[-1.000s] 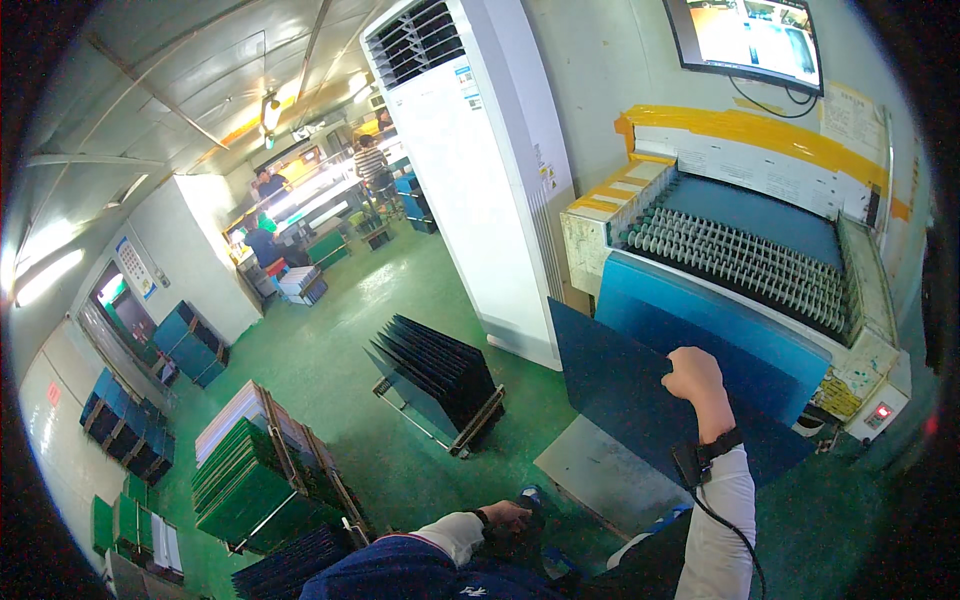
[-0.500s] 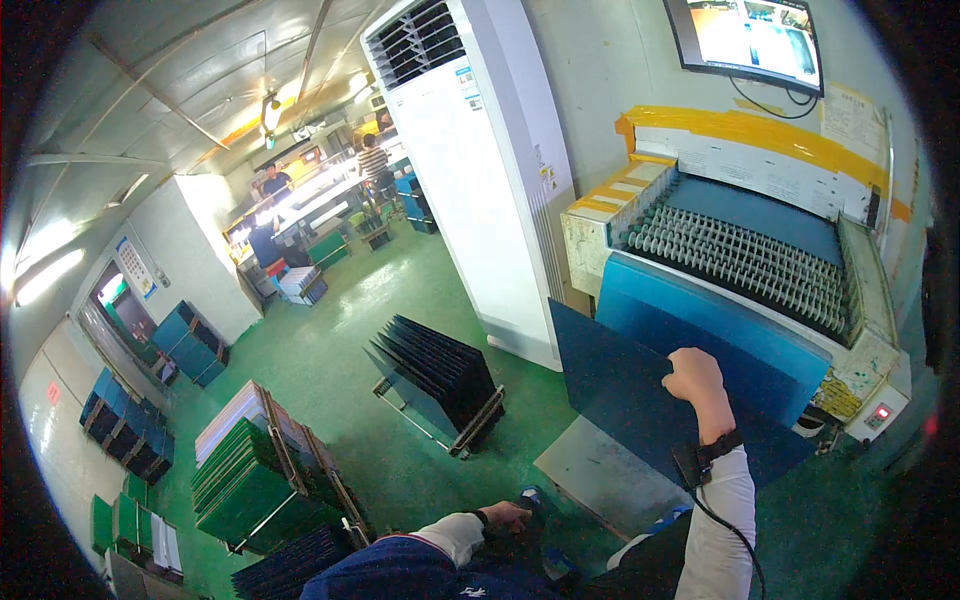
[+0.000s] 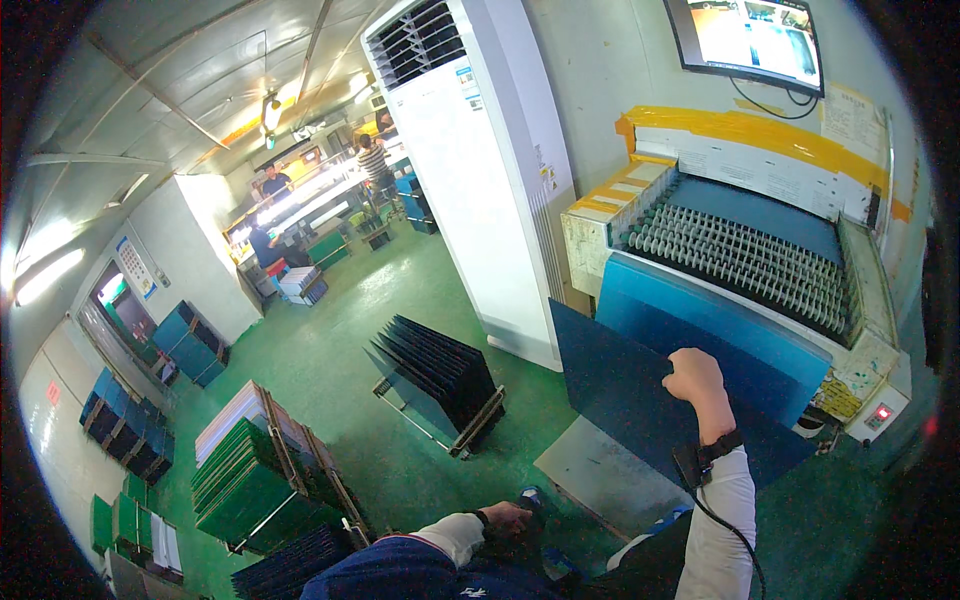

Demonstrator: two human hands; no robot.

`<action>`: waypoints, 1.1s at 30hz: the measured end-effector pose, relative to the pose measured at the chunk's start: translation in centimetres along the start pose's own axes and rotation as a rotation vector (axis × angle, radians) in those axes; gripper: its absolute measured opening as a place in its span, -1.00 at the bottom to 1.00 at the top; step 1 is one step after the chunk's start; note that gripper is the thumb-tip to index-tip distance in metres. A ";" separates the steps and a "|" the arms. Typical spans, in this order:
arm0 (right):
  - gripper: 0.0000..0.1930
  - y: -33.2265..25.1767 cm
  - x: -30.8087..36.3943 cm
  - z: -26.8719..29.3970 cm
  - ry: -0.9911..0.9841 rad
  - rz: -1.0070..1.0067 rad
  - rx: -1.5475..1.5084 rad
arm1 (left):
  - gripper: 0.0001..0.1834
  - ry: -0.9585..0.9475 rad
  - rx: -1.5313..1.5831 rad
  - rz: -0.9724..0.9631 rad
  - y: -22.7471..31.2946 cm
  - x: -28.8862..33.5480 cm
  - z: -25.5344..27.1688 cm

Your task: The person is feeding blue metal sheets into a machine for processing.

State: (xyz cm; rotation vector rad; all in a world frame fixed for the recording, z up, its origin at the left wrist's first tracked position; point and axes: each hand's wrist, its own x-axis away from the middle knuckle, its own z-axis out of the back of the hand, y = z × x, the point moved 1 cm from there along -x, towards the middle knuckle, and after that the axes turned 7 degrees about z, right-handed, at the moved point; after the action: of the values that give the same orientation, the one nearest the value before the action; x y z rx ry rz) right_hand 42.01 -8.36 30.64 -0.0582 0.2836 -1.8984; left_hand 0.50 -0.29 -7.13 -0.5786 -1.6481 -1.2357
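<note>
My right hand (image 3: 694,384) is closed over the upper edge of a thin dark blue panel (image 3: 625,385), which hangs tilted in front of the machine. Behind it a brighter blue sheet (image 3: 700,335) slopes down from the machine's roller bed (image 3: 740,265). Low in the middle, my left hand (image 3: 508,517) is beside my dark-trousered leg, and its fingers are too small and dim to make out. Ahead of it on the floor stands a rack (image 3: 440,385) filled with upright dark panels. A grey board (image 3: 605,475) lies under the held panel.
Racks of green panels (image 3: 240,480) and more dark panels (image 3: 295,562) stand at lower left. A tall white air conditioner (image 3: 480,170) is beside the machine, with a screen (image 3: 750,45) above. Blue bins (image 3: 190,343) line the left wall. Several people work at a far lit bench.
My hands and the held panel look unmoved. Far off, a seated person in dark clothes has shifted a little.
</note>
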 end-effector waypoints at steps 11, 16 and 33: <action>-0.73 -0.5 0.1 0.2 -0.002 -0.001 -0.011 | -0.58 0.039 0.007 -0.053 0.2 0.9 -0.2; -0.72 0.1 -0.1 -0.2 0.010 0.039 0.018 | -0.58 -0.063 0.040 -0.156 0.3 1.2 -0.3; -0.52 -1.6 1.9 7.8 0.332 0.069 -0.331 | -0.63 0.051 -0.236 -0.304 -3.0 -1.8 0.8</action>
State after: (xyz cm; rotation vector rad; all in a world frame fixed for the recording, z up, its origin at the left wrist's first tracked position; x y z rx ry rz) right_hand 41.30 -10.95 38.33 0.0457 0.8142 -1.7716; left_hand -1.47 -0.41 -10.17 -0.4441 -1.5988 -1.6696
